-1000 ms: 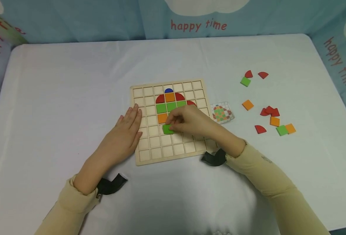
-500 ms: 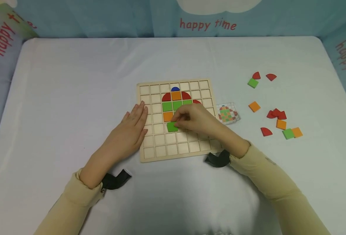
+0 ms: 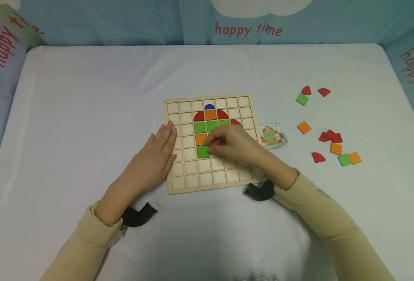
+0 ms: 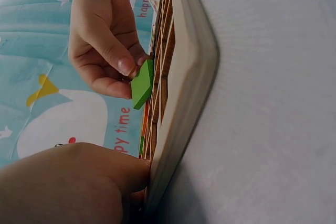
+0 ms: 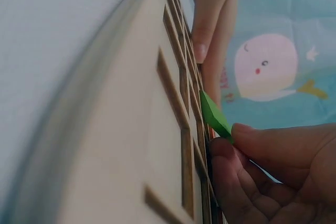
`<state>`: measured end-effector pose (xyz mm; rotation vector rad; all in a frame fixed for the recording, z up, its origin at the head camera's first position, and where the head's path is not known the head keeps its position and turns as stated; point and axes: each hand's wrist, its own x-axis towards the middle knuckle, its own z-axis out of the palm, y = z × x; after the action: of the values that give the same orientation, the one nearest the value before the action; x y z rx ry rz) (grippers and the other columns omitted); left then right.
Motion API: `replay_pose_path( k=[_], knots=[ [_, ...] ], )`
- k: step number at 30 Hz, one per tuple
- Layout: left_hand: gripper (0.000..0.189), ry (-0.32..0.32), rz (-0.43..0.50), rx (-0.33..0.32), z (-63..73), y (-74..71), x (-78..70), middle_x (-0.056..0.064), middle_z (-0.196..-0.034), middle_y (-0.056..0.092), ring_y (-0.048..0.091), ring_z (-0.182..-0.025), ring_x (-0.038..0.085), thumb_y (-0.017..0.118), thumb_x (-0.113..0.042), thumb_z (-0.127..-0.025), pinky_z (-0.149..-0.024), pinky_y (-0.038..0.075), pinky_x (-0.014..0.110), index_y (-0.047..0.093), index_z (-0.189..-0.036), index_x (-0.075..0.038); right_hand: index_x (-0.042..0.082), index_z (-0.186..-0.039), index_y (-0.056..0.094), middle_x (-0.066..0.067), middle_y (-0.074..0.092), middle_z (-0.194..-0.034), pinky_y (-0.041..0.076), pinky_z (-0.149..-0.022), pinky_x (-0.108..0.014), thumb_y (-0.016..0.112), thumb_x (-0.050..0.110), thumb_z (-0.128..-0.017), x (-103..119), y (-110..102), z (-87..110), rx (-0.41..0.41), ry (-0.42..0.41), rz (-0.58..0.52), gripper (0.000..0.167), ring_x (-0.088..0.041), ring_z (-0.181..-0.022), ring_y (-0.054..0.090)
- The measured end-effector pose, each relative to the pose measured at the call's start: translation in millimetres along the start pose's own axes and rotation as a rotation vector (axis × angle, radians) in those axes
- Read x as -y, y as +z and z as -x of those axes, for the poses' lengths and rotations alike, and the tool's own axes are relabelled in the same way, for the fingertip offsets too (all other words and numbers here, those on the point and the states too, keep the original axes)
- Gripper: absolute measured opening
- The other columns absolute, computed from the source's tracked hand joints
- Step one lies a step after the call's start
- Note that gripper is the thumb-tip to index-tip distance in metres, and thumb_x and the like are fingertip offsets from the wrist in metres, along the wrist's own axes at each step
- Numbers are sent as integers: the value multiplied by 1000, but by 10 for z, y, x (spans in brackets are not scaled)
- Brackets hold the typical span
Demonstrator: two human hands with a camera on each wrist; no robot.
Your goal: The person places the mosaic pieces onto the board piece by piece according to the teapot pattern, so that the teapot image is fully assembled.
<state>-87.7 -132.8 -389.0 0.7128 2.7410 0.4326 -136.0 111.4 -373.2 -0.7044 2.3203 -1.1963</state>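
A wooden grid board lies on the table, with a blue half-circle, red quarter-circles, orange squares and green squares set in its cells. My right hand pinches a green square tile between thumb and fingers, just below an orange square at the board's middle. In both wrist views this green tile tilts, one edge at the grid. My left hand rests with straight fingers on the board's left edge. The right hand hides part of the pattern.
Right of the board lies a small pattern card. Farther right are scattered loose tiles: red quarter-circles, orange squares and green squares. Black straps hang at both wrists. A printed cloth borders the table.
The view shifted slightly between the first two frames. In the last half second the green tile has moved a little left in the right fingers. The left hand stays put.
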Motion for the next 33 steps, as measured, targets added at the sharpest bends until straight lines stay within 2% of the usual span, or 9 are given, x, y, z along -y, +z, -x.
replay_pose_path(
  k=[7, 17, 25, 29, 33],
  knots=[
    [59, 9, -1, -10, -24, 6, -8, 20, -156, 2, 3, -143, 31, 39, -20, -101, -112, 14, 51, 13, -147, 7, 4, -92, 72, -1, 70, -89, 52, -72, -26, 68, 0, -83, -15, -12, 2, -19, -3, -13, 10, -10, -78, 64],
    [60, 16, -2, -8, -56, 16, -14, 19, -156, 1, 1, -143, 30, 38, -20, -101, -112, 13, 51, 11, -148, 7, 5, -89, 72, 1, 69, -85, 50, -69, -27, 73, 4, -81, -15, -42, 7, -26, 51, -33, 8, -10, -71, 61],
    [59, 14, 2, -9, -54, 14, -19, 21, -155, 4, 3, -143, 33, 39, -19, -101, -112, 13, 52, 13, -147, 9, 4, -90, 72, 0, 69, -85, 51, -68, -26, 72, 1, -81, -30, -116, 17, -16, 42, -76, 9, -13, -71, 61],
    [60, 2, 0, -5, -17, 14, -8, 22, -155, 4, 3, -143, 33, 39, -19, -101, -111, 13, 52, 13, -147, 9, 2, -91, 71, -4, 70, -86, 51, -68, -25, 68, -1, -83, -68, -210, 64, -42, 92, -107, 9, -15, -75, 64],
    [59, 6, -3, -9, -2, 17, 1, 21, -155, 4, 4, -143, 32, 39, -19, -101, -112, 13, 51, 13, -147, 8, 1, -92, 71, -6, 69, -85, 49, -65, -22, 70, 5, -84, -149, -379, 199, -112, 164, -92, 9, -17, -74, 62]
  ],
)
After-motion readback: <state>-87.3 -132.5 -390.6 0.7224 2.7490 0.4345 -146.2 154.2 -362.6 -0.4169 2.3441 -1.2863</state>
